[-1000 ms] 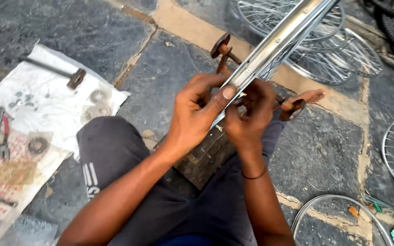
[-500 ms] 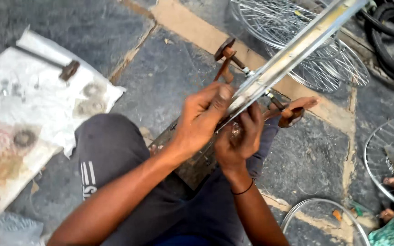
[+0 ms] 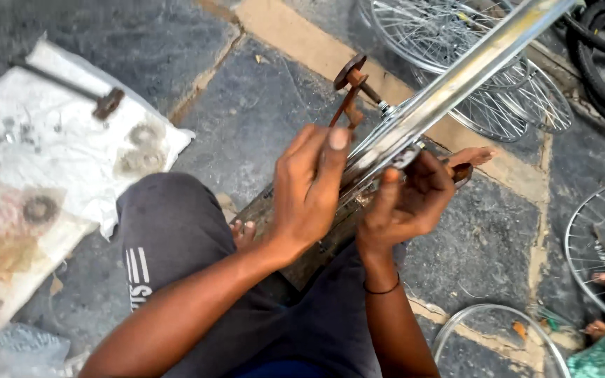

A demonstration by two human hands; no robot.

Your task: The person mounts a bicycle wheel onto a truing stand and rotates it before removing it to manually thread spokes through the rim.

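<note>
Chrome wheel rim (image 3: 456,80) slants across my lap above the stone floor (image 3: 260,112), my left hand (image 3: 309,192) clasped over its near edge, my right hand (image 3: 404,203) curled under it, fingers bent around the rim.

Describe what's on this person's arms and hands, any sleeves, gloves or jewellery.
Both forearms are bare, with no sleeves in view. The left hand and right hand wear no gloves and no visible rings. A thin dark band circles the right wrist.
</note>
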